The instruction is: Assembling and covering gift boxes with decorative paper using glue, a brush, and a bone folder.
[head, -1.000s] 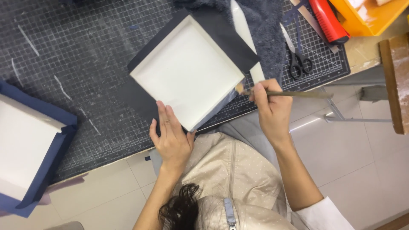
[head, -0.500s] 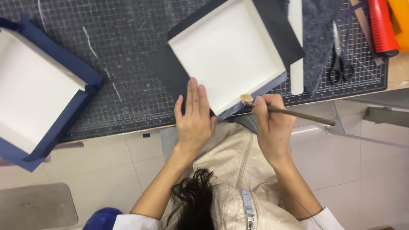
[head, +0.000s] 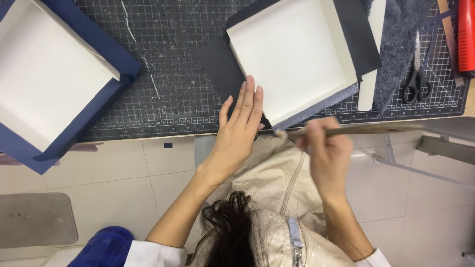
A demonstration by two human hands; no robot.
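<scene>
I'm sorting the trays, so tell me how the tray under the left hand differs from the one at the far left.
The tray under the left hand lies on loose black paper; the far-left tray has dark blue paper folded up its walls. The first is touched by fingers; the second lies untouched. Both are white, square and shallow, on the cutting mat.

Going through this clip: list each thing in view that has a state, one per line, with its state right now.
White box tray: open side up, empty, lying on dark paper.
Second box tray: open, empty, blue paper folded up its sides.
Scissors: closed, lying flat.
Brush: held level at the mat's edge.
Left hand: flat, pressing the tray's corner.
Right hand: closed round the brush.
</scene>
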